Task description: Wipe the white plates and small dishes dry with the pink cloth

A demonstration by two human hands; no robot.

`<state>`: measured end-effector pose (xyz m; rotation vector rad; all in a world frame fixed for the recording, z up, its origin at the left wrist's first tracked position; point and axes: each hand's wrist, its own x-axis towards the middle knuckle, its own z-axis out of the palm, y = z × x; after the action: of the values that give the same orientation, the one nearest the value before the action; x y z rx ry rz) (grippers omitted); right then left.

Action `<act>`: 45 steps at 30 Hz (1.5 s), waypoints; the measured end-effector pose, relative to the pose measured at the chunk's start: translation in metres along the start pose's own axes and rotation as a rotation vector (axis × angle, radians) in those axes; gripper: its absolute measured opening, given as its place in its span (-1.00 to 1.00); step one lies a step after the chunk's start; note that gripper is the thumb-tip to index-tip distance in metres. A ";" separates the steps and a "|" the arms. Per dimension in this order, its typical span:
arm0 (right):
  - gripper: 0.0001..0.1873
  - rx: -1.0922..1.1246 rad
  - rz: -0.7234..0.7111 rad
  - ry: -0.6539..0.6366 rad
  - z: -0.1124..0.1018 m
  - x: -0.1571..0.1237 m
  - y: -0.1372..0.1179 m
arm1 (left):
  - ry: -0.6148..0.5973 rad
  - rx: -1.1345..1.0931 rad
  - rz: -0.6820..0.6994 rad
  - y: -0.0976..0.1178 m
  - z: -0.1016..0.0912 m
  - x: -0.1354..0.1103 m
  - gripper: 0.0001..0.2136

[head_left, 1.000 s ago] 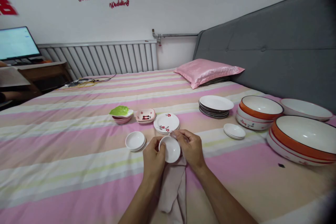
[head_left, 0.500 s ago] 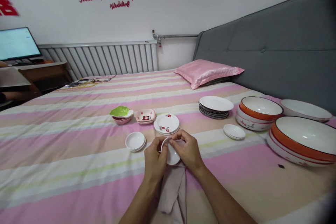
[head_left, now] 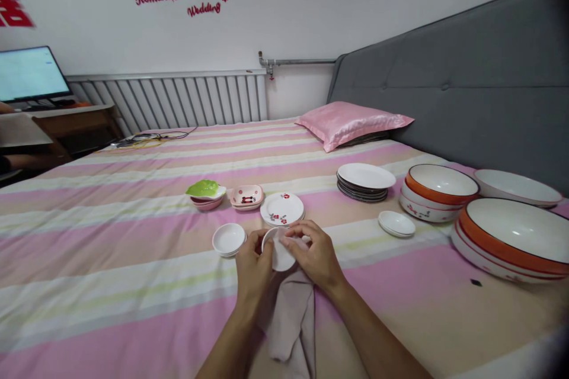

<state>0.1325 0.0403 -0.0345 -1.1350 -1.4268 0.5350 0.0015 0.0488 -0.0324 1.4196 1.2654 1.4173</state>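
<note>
Wiping is what I'm guessing is going on with this small white dish, which is hanging near the middle of the bed, just on the near side of the flowered plates. Its hollow side is facing up and tipping toward the near edge. It's looking round, so no real long axis to call.

The left hand is gripping the left rim, thumb inside. The right hand is pinching the far right rim, seemingly with a bit of cloth in there, though the fingers are hiding most of that. The cloth's long side is running near to far, trailing below the dish.

If wiping's right, the next move is calling for a light left-hand hold and a small turn to reach more rim.

Further out, two white dishes are sitting just left, a pink dish and a green leaf dish are resting far left, and orange-banded bowls are crowding the right.
</note>
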 end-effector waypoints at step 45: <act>-0.69 0.689 0.408 0.206 0.003 0.009 0.011 | -0.031 -0.021 -0.023 -0.002 0.009 -0.004 -0.74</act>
<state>0.1347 0.0531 -0.0398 -0.8744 -0.7281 1.0671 0.0104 0.0463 -0.0359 1.4033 1.2396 1.3844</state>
